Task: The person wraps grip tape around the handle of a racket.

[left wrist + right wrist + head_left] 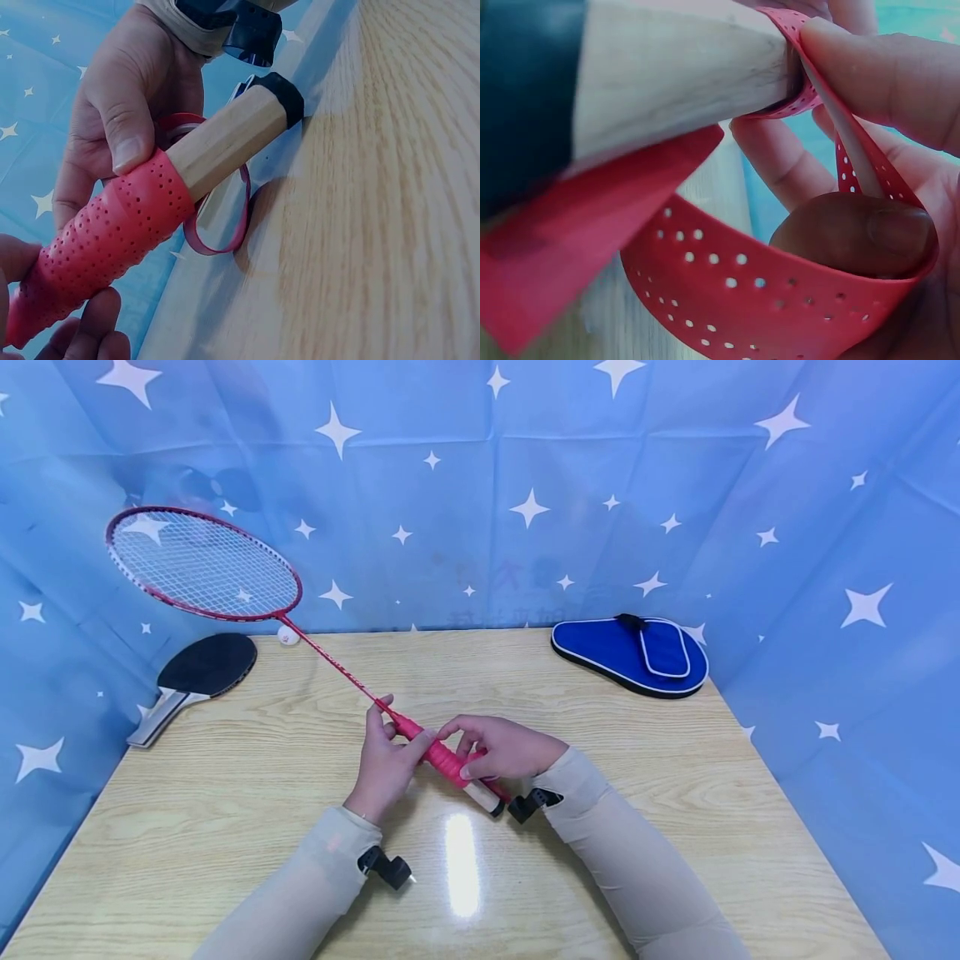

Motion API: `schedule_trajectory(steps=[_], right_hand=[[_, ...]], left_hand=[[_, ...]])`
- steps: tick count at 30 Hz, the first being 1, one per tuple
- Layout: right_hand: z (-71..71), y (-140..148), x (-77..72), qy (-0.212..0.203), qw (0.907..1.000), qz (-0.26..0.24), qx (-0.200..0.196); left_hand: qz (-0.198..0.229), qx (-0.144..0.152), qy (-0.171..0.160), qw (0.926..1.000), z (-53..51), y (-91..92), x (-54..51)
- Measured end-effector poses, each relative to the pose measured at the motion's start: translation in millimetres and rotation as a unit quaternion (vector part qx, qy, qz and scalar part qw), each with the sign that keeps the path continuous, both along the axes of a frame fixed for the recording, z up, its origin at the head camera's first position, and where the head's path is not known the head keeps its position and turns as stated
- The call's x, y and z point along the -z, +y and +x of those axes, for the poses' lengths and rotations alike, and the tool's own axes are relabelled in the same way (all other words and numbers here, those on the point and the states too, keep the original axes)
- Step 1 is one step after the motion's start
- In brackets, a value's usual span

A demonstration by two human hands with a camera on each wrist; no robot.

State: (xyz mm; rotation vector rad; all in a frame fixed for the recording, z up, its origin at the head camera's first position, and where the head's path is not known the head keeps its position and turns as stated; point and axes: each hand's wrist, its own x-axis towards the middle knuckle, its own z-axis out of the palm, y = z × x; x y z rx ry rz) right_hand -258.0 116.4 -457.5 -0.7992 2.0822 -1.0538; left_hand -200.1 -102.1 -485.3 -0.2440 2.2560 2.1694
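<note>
A red badminton racket point(330, 658) slants across the table, its strung head raised at the far left. My left hand point(385, 770) grips it where the shaft meets the handle, thumb and fingers on either side. Perforated red grip tape point(112, 232) is wound round the upper handle. The butt end shows bare wood point(232, 139) with a black cap point(283, 97). My right hand point(516, 748) pinches the tape at the lower edge of the winding. A loose length of tape point(780, 300) loops over a finger in the right wrist view, its tail hanging beneath the handle.
At the left lies a black table tennis bat point(210, 664), with a white ball point(288, 635) near the back edge. A blue bat case point(600, 647) lies at the back right. Blue star-patterned cloth point(450, 485) hangs behind the table point(637, 760) and at its sides.
</note>
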Motion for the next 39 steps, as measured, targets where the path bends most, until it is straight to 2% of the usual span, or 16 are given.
schedule_trajectory(steps=[8,16,20,32,39], right_hand=[[-0.5,1.3,-4.0,-0.012,0.9997,-0.013,-0.017],[0.8,0.6,-3.8,0.001,1.0,0.002,-0.005],[0.0,0.7,-3.5,0.006,1.0,0.004,-0.006],[-4.0,3.2,1.1,-0.013,0.9999,0.001,-0.008],[-4.3,1.8,3.5,-0.002,1.0,-0.004,-0.005]], left_hand=[[0.007,-0.006,0.009,0.9999,0.1,0.5,-2.3],[-0.013,-0.006,0.012,0.9998,1.4,1.6,-1.9],[-0.008,-0.008,0.013,0.9999,1.1,1.4,-1.0],[-0.001,-0.018,0.006,0.9998,0.5,2.2,-2.9],[-0.013,-0.017,0.007,0.9997,1.4,2.0,-3.6]])
